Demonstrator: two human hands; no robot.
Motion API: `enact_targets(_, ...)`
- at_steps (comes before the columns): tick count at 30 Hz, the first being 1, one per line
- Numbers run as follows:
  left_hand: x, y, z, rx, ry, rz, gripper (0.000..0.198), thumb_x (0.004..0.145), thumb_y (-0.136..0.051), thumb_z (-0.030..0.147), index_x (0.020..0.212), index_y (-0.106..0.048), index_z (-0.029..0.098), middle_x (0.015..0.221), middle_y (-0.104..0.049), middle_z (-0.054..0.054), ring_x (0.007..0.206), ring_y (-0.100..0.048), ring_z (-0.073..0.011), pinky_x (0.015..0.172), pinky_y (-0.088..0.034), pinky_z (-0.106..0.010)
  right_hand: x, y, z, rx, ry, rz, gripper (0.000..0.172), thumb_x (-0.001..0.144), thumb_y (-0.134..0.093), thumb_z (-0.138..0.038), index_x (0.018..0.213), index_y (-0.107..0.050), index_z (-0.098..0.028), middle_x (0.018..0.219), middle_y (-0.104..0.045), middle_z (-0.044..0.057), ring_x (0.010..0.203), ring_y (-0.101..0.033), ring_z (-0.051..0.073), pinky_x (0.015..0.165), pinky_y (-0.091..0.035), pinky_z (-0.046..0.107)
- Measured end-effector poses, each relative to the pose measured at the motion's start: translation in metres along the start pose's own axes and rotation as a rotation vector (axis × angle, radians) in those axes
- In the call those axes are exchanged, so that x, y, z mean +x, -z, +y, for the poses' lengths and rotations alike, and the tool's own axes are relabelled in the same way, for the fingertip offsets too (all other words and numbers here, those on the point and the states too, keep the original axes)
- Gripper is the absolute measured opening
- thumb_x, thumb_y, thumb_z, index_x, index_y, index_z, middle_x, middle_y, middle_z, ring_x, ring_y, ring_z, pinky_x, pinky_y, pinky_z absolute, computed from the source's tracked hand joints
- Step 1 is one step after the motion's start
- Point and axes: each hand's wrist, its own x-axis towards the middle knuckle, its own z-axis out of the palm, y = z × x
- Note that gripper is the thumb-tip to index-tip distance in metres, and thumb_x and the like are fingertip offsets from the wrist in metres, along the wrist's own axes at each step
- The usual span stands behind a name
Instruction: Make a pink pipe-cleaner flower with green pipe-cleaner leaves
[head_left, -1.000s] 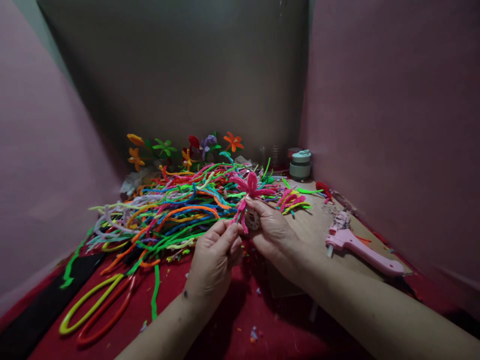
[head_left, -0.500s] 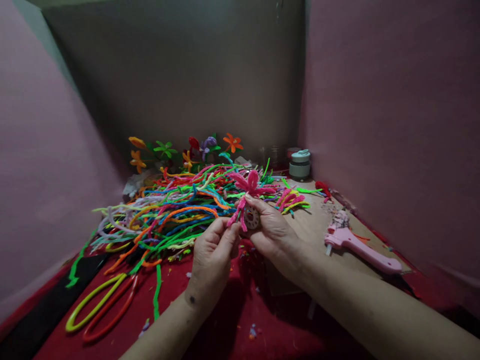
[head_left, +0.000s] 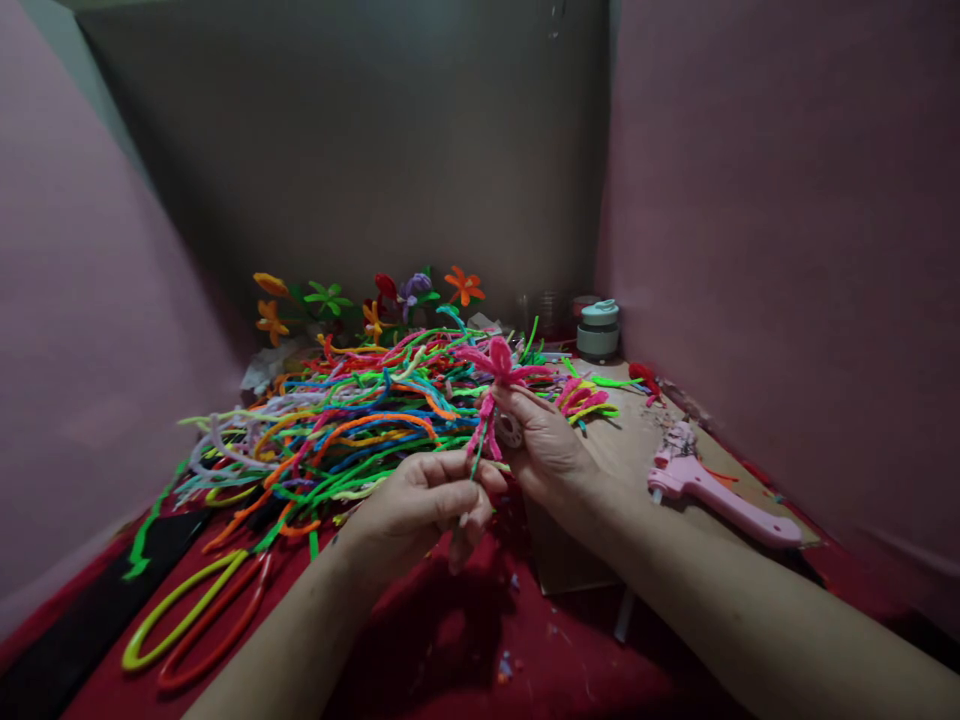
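A pink pipe-cleaner flower (head_left: 498, 366) stands upright between my hands, its twisted pink stem hanging below the petals. My right hand (head_left: 551, 448) is closed round the stem just under the bloom, and a small round spool (head_left: 511, 429) shows against its palm. My left hand (head_left: 424, 502) pinches the lower end of the stem, where a thin green strand runs along it. Both hands hover over the red cloth (head_left: 450, 650), in front of the big heap of coloured pipe cleaners (head_left: 352, 410).
Finished pipe-cleaner flowers (head_left: 367, 295) stand at the back by the wall. A pink glue gun (head_left: 720, 495) lies on a brown board at right, a small round tin (head_left: 599, 330) behind it. Yellow and orange loops (head_left: 195, 620) lie at front left. Pink walls close in both sides.
My left hand has dropped lower and turned, its pinch sliding down to the stem's bottom end. The right hand and flower have stayed nearly in place.
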Motion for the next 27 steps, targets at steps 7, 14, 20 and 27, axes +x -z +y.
enact_targets(7,0.002,-0.009,-0.003,0.027,-0.078,0.060,0.021,0.070,-0.064,0.019,0.090,-0.061,0.015,0.056,-0.050,0.003,0.041,-0.043,-0.0053,0.039,-0.039,-0.018,0.006,0.004,0.003,0.022,-0.035,0.068,0.016,0.059,-0.068,-0.018,0.060,-0.052,-0.017,0.045,-0.050,-0.009,0.040,-0.042,0.006,0.039,-0.032,0.019)
enact_targets(14,0.005,-0.016,-0.008,0.162,-0.127,0.169,0.005,0.072,-0.060,0.014,0.077,-0.058,0.013,0.058,-0.053,0.001,0.049,-0.046,-0.0067,0.048,-0.039,-0.019,0.006,0.000,0.001,0.063,-0.130,0.131,0.017,0.061,-0.064,-0.015,0.054,-0.049,-0.017,0.041,-0.051,-0.007,0.037,-0.043,0.007,0.038,-0.032,0.020)
enact_targets(20,0.006,-0.026,-0.013,0.255,-0.202,0.277,0.004,0.073,-0.060,0.016,0.073,-0.057,0.015,0.057,-0.054,0.003,0.051,-0.046,-0.0072,0.051,-0.038,-0.019,-0.001,-0.006,-0.003,0.120,-0.180,0.128,0.018,0.065,-0.060,-0.014,0.052,-0.047,-0.017,0.040,-0.050,-0.007,0.036,-0.042,0.007,0.039,-0.034,0.021)
enact_targets(27,0.002,-0.007,0.003,0.368,-0.005,0.102,0.021,0.074,-0.061,0.031,0.084,-0.060,0.012,0.063,-0.061,-0.002,0.053,-0.054,-0.0114,0.053,-0.041,-0.023,0.004,0.000,-0.001,0.036,0.020,0.039,0.012,0.059,-0.069,-0.018,0.064,-0.058,-0.015,0.051,-0.056,-0.006,0.044,-0.045,0.006,0.040,-0.033,0.018)
